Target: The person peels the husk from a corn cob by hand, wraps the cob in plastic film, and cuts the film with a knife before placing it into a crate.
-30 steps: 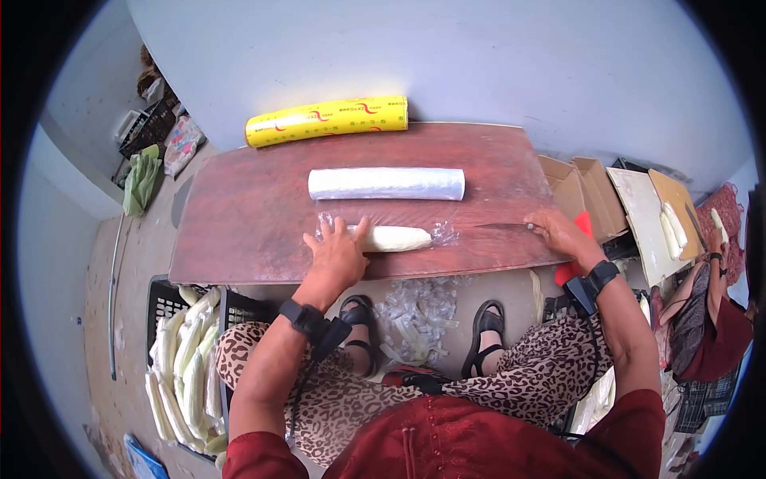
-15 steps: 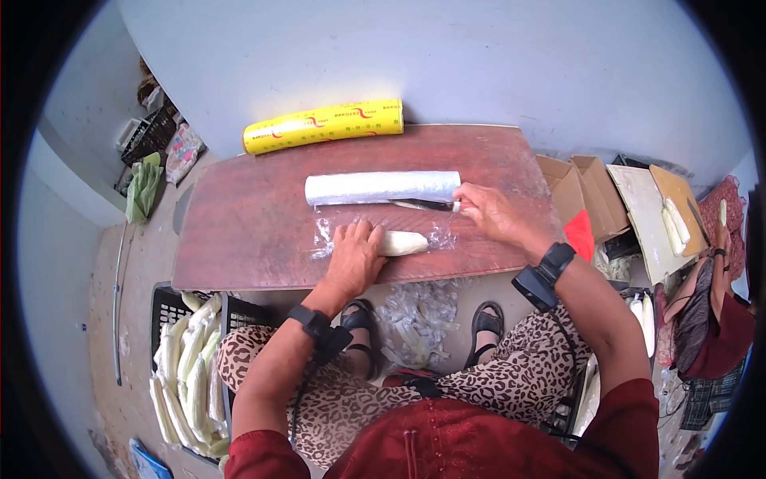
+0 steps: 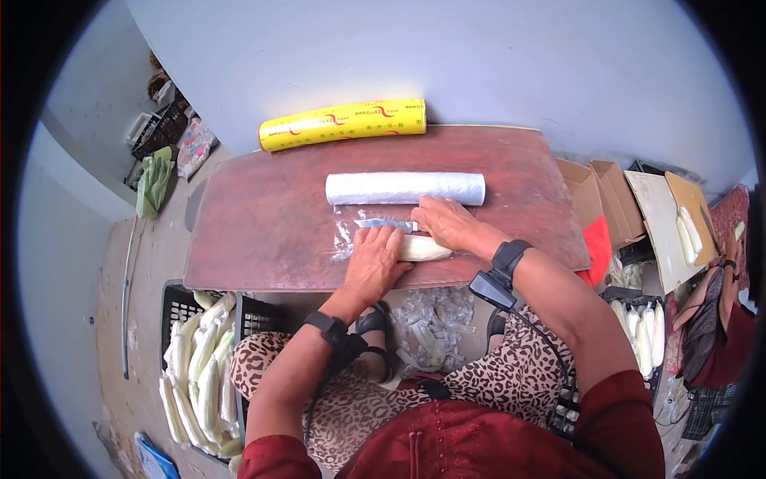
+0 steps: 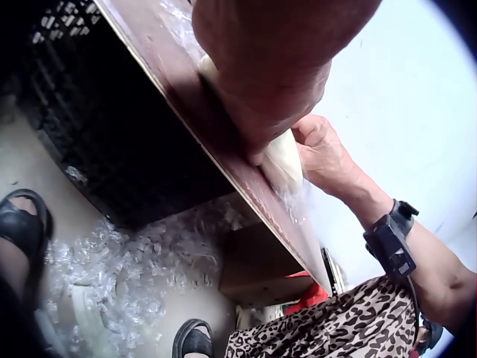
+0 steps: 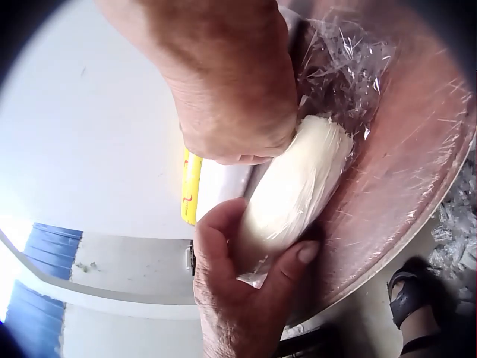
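Note:
A pale, husk-sheathed vegetable (image 3: 424,248), shaped like an ear of corn, lies near the table's front edge with clear film (image 5: 350,63) about it. My left hand (image 3: 373,258) holds it, the thumb and fingers on either side in the right wrist view. Just behind it, my right hand (image 3: 447,223) grips a knife (image 3: 386,224) by its handle, the blade pointing left along the film. In the right wrist view the right hand (image 5: 238,97) hides the knife. A white roll of cling film (image 3: 403,189) lies behind both hands.
A yellow printed roll (image 3: 343,125) lies at the table's back edge. Black crates of pale vegetables (image 3: 203,363) stand at left and right of my legs. Crumpled film (image 3: 431,323) covers the floor between my feet. Another person (image 3: 722,335) is at far right, near cardboard (image 3: 606,199).
My right hand has carried the knife from the table's right side leftward, past the roll's right end, to just behind the vegetable. My left hand stays on the vegetable.

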Motion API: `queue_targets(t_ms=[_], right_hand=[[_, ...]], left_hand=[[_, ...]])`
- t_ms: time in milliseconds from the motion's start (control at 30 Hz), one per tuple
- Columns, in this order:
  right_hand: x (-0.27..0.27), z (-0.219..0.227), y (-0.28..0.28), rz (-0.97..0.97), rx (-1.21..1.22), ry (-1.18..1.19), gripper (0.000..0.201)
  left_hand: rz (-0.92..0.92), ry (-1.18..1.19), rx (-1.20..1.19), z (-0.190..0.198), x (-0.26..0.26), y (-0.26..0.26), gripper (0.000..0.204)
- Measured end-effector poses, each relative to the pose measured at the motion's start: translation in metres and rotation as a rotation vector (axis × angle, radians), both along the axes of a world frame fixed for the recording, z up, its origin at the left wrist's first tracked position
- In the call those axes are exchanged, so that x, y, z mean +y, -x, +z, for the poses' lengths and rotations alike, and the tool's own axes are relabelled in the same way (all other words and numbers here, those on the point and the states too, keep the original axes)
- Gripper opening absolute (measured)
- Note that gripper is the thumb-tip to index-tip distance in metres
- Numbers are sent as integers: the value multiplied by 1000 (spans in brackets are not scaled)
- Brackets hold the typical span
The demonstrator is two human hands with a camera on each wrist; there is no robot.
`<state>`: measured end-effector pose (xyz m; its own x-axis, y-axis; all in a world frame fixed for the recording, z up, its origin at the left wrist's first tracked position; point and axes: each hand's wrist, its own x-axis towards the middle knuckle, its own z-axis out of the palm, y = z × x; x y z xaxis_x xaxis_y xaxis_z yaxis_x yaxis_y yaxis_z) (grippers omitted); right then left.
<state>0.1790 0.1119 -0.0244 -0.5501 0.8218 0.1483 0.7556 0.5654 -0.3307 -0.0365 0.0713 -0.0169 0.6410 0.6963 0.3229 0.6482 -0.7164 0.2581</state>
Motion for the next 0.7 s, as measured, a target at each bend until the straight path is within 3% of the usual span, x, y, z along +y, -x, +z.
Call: queue_targets(t_ms=[433,700], right_hand=[[0,5,7,10,-40,54,19],[-2,4,13,37,-200,-69,21]], left_hand=[[-23,147,9,4,12,1,47],[26,307,115,12,13,2,50]])
